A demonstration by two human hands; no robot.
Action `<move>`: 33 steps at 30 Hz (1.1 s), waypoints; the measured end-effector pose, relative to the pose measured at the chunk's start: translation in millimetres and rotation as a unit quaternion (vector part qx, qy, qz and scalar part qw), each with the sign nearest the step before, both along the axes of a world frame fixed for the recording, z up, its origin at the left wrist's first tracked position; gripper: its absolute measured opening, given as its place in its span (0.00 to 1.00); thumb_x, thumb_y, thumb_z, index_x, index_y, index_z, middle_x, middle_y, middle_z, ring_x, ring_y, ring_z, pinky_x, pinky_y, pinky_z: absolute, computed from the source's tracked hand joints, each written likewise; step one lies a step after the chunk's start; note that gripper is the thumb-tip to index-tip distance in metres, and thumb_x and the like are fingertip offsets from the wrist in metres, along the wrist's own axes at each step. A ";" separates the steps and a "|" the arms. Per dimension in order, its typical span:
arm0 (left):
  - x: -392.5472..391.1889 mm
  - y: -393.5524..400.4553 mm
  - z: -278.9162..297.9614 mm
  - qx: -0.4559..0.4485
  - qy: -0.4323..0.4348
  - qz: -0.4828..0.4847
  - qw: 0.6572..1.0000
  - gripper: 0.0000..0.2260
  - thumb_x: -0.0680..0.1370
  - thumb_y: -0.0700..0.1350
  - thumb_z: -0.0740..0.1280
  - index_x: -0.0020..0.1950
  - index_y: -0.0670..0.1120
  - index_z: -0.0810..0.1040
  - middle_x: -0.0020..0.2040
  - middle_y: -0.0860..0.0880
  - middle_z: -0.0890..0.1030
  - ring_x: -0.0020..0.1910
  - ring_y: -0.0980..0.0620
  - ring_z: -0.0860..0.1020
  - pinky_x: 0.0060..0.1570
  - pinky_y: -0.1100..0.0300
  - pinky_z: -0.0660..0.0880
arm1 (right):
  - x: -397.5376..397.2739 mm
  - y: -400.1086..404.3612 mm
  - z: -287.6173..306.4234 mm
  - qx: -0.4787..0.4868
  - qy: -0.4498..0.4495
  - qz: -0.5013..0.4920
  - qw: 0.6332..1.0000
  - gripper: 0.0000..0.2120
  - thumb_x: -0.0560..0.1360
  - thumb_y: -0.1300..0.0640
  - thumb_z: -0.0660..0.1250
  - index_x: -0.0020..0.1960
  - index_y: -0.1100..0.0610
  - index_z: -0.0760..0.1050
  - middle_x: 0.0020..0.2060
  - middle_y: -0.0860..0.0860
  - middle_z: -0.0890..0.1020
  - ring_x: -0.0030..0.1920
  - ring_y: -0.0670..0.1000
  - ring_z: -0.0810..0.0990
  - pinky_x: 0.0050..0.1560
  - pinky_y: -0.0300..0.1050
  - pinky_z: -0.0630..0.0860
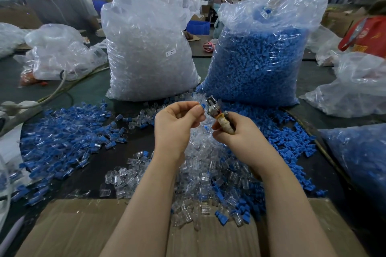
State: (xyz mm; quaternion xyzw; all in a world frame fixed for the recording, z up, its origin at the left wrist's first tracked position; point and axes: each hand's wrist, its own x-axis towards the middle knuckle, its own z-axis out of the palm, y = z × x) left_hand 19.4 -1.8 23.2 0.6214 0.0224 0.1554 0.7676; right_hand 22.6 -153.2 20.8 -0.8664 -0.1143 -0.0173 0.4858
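Note:
My left hand (177,123) pinches a small blue plastic piece (202,106) between thumb and fingertips, right beside the metal head of a hand tool (213,104). My right hand (236,133) grips that tool by its tape-wrapped handle (226,126), head pointing up and left. Both hands hover above a heap of clear plastic caps (200,165). A pile of joined blue-and-clear pieces (62,137) lies to the left, and loose blue pieces (282,131) lie to the right.
A tall bag of clear caps (146,52) and a tall bag of blue pieces (259,56) stand behind the hands. More plastic bags (355,89) sit at both sides. Cardboard (83,229) covers the near edge. A cable (54,94) crosses the left. Another person (54,0) is at the back left.

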 end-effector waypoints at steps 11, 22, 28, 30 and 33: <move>0.9 1.9 -2.0 -0.001 -0.018 -0.003 1.000 0.04 0.75 0.35 0.71 0.43 0.44 0.82 0.34 0.50 0.84 0.34 0.56 0.81 0.37 0.66 0.77 | -0.6 2.1 -1.2 -0.016 0.010 0.037 0.999 0.04 0.75 0.59 0.68 0.46 0.50 0.74 0.36 0.45 0.77 0.36 0.47 0.74 0.38 0.45 0.71; 1.2 -1.6 -1.4 -0.006 -0.011 -0.003 1.000 0.05 0.75 0.34 0.71 0.43 0.43 0.81 0.32 0.52 0.83 0.32 0.58 0.80 0.36 0.67 0.77 | 3.0 1.3 -9.5 -0.064 -0.028 0.009 0.997 0.08 0.74 0.61 0.64 0.41 0.49 0.73 0.30 0.46 0.74 0.30 0.47 0.70 0.31 0.44 0.65; 0.9 -1.3 0.0 -0.018 0.015 -0.012 1.000 0.03 0.75 0.35 0.71 0.44 0.42 0.82 0.34 0.51 0.84 0.33 0.57 0.81 0.36 0.67 0.77 | 4.1 1.6 -9.4 -0.075 -0.036 0.012 0.996 0.06 0.74 0.60 0.64 0.43 0.49 0.73 0.32 0.47 0.76 0.32 0.49 0.72 0.33 0.45 0.67; 1.3 0.4 0.3 -0.036 0.044 -0.018 0.998 0.02 0.76 0.36 0.71 0.45 0.42 0.82 0.35 0.49 0.85 0.34 0.57 0.82 0.36 0.66 0.78 | 4.6 1.9 -9.3 -0.087 -0.042 0.008 0.995 0.04 0.75 0.58 0.65 0.44 0.49 0.73 0.34 0.47 0.77 0.35 0.50 0.74 0.34 0.46 0.68; 2.9 12.5 0.4 -0.120 0.095 0.009 0.988 0.02 0.76 0.37 0.70 0.48 0.42 0.81 0.39 0.48 0.86 0.37 0.55 0.84 0.37 0.66 0.80 | 6.7 -0.1 -10.5 -0.104 -0.042 -0.025 0.993 0.02 0.75 0.56 0.63 0.44 0.51 0.72 0.35 0.48 0.78 0.36 0.51 0.74 0.33 0.46 0.66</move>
